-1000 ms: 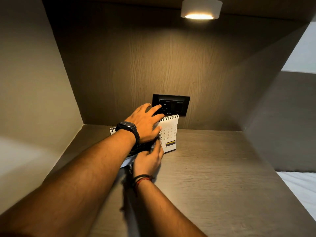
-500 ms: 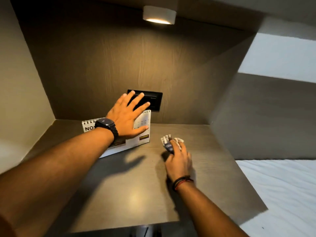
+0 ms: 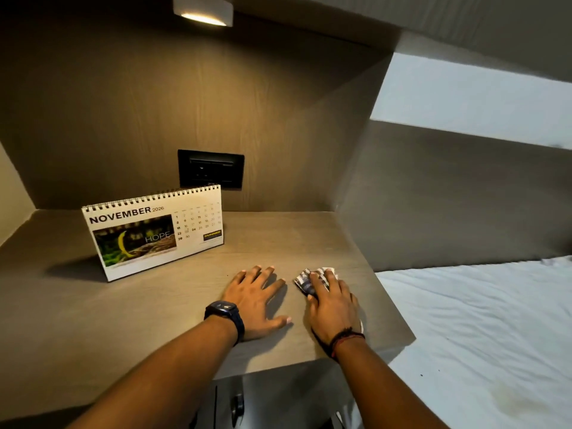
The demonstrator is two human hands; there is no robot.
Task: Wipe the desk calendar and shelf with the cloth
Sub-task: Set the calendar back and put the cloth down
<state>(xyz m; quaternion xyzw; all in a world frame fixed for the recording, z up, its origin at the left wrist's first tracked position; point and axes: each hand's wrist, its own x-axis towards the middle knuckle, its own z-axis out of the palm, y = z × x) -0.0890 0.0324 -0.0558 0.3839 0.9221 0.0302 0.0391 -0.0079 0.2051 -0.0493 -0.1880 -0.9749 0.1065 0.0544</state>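
Note:
A white spiral-bound desk calendar (image 3: 154,233) showing November stands upright at the back left of the brown wooden shelf (image 3: 148,308). Nothing touches it. My left hand (image 3: 257,300), with a dark watch on the wrist, lies flat on the shelf with fingers spread, holding nothing. Just to its right, my right hand (image 3: 332,308) presses a folded blue-and-white patterned cloth (image 3: 306,281) onto the shelf near its right edge. Only the cloth's far end shows beyond my fingers.
A black socket plate (image 3: 211,168) sits in the back wall behind the calendar. A lit lamp (image 3: 202,10) hangs under the top panel. The shelf's right edge drops to a bed with a white sheet (image 3: 483,329). Walls close in the left and back.
My left hand has left the calendar and come down flat on the shelf beside my right hand. The right hand with the cloth has slid toward the shelf's right front. The calendar stands uncovered.

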